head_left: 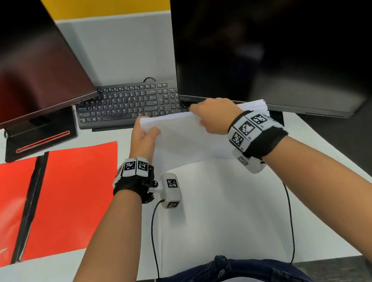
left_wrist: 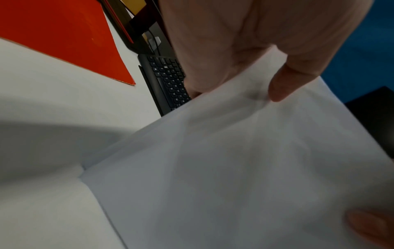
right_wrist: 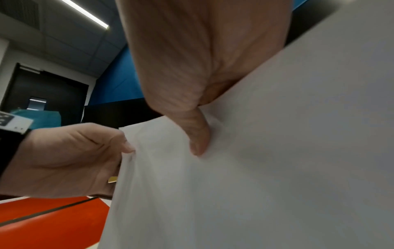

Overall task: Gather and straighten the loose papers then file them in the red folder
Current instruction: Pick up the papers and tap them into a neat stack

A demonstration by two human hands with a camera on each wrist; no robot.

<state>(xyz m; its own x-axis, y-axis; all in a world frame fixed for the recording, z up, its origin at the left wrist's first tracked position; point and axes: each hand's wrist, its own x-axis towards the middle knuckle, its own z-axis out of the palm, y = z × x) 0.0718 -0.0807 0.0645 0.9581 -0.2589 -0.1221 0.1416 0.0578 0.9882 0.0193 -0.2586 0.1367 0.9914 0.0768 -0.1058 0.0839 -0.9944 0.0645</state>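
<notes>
red folder (head_left: pixel 69 198) lies open on counter (head_left: pixel 102 265) at 9 o'clock, nothing in it. papers (head_left: pixel 184 136) stand tilted at 12 o'clock, btm edge on counter; left hand (head_left: pixel 143 138) grip clamped on upper-left corner, right hand (head_left: pixel 214 115) grip clamped on top edge. white, blank, sheet edges fanned at upper right.

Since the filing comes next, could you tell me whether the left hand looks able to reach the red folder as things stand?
Probably yes: the red folder lies open on the desk beside the left hand with nothing between, but that hand grips the paper stack.
</notes>
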